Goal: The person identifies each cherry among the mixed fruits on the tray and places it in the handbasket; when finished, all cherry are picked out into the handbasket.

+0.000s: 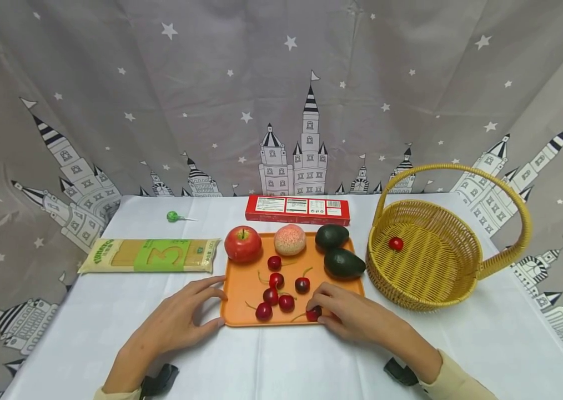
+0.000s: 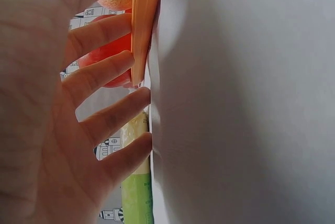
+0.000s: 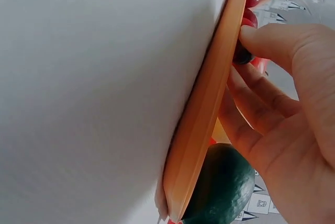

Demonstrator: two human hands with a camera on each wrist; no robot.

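Note:
An orange tray (image 1: 241, 283) lies on the white-covered table, bearing several dark red cherries (image 1: 286, 303), a red apple (image 1: 243, 244), a peach (image 1: 290, 240) and two dark green avocados (image 1: 343, 263). My right hand (image 1: 356, 314) pinches a cherry (image 1: 313, 314) between thumb and fingers at the tray's front right; its stem points left. In the right wrist view the cherry (image 3: 242, 54) is partly hidden by the thumb. At the tray's left edge rests my left hand (image 1: 181, 316), fingers spread and holding nothing. The left wrist view shows its fingers (image 2: 107, 72) beside the tray rim (image 2: 144, 30).
A yellow wicker basket (image 1: 423, 294) with a tall handle stands right of the tray, one cherry (image 1: 396, 243) inside. Behind the tray lies a red box (image 1: 297, 210). To the left are a packet of noodles (image 1: 151, 255) and a green lollipop (image 1: 174, 216).

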